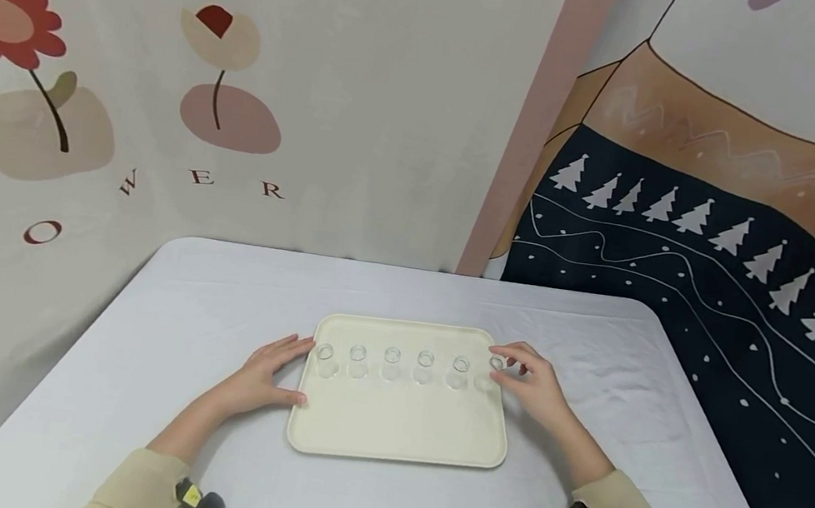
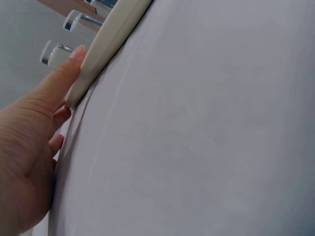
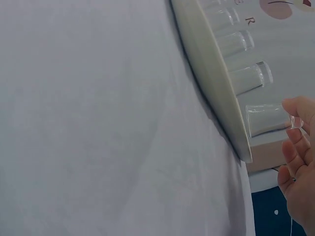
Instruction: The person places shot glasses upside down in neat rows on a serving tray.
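Several small clear glass bottles stand upright in a row across a cream tray [image 1: 398, 433]. At the right end of the row my right hand [image 1: 532, 385] pinches the neck of one glass bottle [image 3: 268, 119] between thumb and fingers. In the right wrist view that bottle's base is close over the tray, near its right edge. My left hand [image 1: 265, 380] rests against the tray's left edge, thumb and fingers spread apart. The left wrist view has the thumb [image 2: 61, 73] at the rim. Nearest this hand is the leftmost bottle [image 1: 326, 362].
A white cloth [image 1: 222, 292] covers the table under the tray. Behind the table hangs a pale backdrop [image 1: 393, 118] with printed flowers and letters. On the right is a dark printed cloth [image 1: 675, 293] with white trees.
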A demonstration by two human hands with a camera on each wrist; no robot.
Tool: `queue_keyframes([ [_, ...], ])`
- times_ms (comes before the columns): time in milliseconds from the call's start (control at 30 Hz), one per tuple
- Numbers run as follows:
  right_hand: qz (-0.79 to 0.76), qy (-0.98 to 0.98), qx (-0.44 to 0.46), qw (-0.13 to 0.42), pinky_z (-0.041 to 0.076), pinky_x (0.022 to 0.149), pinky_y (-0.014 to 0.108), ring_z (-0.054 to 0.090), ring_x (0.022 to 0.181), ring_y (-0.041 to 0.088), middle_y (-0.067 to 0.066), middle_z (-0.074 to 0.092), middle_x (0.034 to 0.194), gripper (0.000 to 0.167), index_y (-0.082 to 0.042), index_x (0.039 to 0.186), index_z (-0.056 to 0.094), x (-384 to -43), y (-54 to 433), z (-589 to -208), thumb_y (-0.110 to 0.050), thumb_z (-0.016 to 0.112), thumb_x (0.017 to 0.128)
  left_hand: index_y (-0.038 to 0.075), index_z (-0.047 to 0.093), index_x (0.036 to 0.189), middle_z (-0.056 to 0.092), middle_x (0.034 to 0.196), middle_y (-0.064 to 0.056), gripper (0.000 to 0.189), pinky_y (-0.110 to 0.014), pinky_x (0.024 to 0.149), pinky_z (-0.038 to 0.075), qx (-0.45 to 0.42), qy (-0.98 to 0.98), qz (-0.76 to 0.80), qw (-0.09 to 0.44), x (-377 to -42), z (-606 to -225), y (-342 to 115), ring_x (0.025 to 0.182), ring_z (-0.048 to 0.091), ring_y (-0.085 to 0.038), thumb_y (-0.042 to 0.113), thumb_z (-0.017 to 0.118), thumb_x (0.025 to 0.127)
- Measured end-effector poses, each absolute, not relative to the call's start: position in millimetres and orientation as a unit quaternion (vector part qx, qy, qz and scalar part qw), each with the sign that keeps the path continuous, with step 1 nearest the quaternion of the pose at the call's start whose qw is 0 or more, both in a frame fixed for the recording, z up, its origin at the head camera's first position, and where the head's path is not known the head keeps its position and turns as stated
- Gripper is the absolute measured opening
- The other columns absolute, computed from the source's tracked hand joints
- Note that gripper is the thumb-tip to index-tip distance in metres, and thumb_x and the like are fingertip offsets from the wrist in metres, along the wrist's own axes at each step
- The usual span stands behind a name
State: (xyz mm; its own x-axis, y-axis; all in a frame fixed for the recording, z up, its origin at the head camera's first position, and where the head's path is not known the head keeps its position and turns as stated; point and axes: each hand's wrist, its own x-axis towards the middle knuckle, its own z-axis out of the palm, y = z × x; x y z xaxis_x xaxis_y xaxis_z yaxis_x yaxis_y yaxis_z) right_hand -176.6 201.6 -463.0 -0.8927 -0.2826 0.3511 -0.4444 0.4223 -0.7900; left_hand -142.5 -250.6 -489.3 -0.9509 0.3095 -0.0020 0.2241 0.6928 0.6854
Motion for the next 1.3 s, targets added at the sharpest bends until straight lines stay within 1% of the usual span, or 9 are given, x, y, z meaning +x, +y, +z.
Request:
queue_keyframes([
  [167,0.484,-0.846,0.215,0.066,0.041,0.070,0.032,0.051,0.085,0.030,0.014,0.063,0.101,0.032,0.004,0.112,0.067,-167,192,-444,0.006,0.073,0.081,0.013,0.039,0.147,0.029,0.152,-0.018,0.098,-0.073,0.101,0.013,0.147,0.917,0.368,0.057,-142,-489,-251,0.138,0.017,-0.046,0.048,0.081,0.067],
  [233,0.483,-0.848,0.209,0.059,0.041,0.071,0.036,0.050,0.085,0.038,0.019,0.063,0.102,0.032,0.007,0.112,0.066,-162,187,-436,0.008,0.072,0.081,0.013,0.039,0.147,0.030,0.152,-0.017,0.097,-0.073,0.101,0.013,0.148,0.916,0.368,0.056,-142,-489,-251,0.138,0.017,-0.046,0.048,0.081,0.067],
  [300,0.479,-0.851,0.208,0.056,0.042,0.071,0.037,0.050,0.084,0.039,0.019,0.063,0.103,0.032,0.007,0.112,0.065,-164,187,-439,0.008,0.072,0.080,0.013,0.039,0.147,0.030,0.152,-0.017,0.097,-0.073,0.101,0.013,0.148,0.917,0.367,0.055,-142,-489,-251,0.138,0.017,-0.046,0.048,0.081,0.067],
  [467,0.477,-0.854,0.202,0.053,0.041,0.071,0.038,0.051,0.085,0.035,0.014,0.063,0.105,0.034,0.003,0.113,0.067,-177,192,-463,0.004,0.074,0.080,0.012,0.039,0.147,0.031,0.152,-0.017,0.097,-0.074,0.101,0.013,0.149,0.917,0.366,0.054,-142,-489,-251,0.138,0.017,-0.046,0.048,0.082,0.067],
  [633,0.474,-0.855,0.202,0.051,0.040,0.071,0.032,0.051,0.083,0.023,0.006,0.063,0.104,0.034,-0.004,0.114,0.069,-182,196,-474,-0.004,0.077,0.081,0.012,0.040,0.147,0.032,0.152,-0.016,0.098,-0.073,0.102,0.013,0.148,0.918,0.365,0.054,-141,-489,-251,0.138,0.018,-0.046,0.048,0.082,0.066],
  [733,0.475,-0.854,0.206,0.055,0.041,0.070,0.030,0.051,0.083,0.019,0.003,0.064,0.103,0.033,-0.007,0.113,0.070,-183,197,-476,-0.007,0.077,0.081,0.011,0.039,0.147,0.032,0.152,-0.016,0.098,-0.073,0.102,0.013,0.149,0.918,0.364,0.053,-141,-488,-251,0.138,0.017,-0.045,0.048,0.082,0.067],
  [967,0.470,-0.854,0.213,0.061,0.040,0.066,0.029,0.051,0.081,0.019,0.002,0.064,0.101,0.033,-0.006,0.112,0.070,-184,195,-477,-0.007,0.078,0.080,0.012,0.039,0.147,0.030,0.152,-0.018,0.098,-0.074,0.101,0.012,0.143,0.917,0.367,0.058,-142,-488,-251,0.138,0.016,-0.046,0.048,0.082,0.067],
  [1133,0.466,-0.857,0.210,0.059,0.040,0.068,0.031,0.051,0.082,0.020,0.002,0.064,0.102,0.034,-0.006,0.113,0.070,-184,194,-475,-0.007,0.078,0.080,0.013,0.038,0.148,0.026,0.153,-0.020,0.098,-0.074,0.101,0.013,0.136,0.920,0.361,0.065,-143,-488,-252,0.138,0.015,-0.047,0.049,0.081,0.067],
  [1300,0.442,-0.869,0.218,0.050,0.044,0.073,0.036,0.053,0.087,0.020,0.003,0.064,0.109,0.043,-0.006,0.119,0.066,-181,199,-471,-0.010,0.080,0.079,0.012,0.038,0.148,0.024,0.153,-0.023,0.098,-0.074,0.100,0.013,0.140,0.921,0.357,0.076,-143,-484,-253,0.137,0.015,-0.049,0.049,0.081,0.068],
])
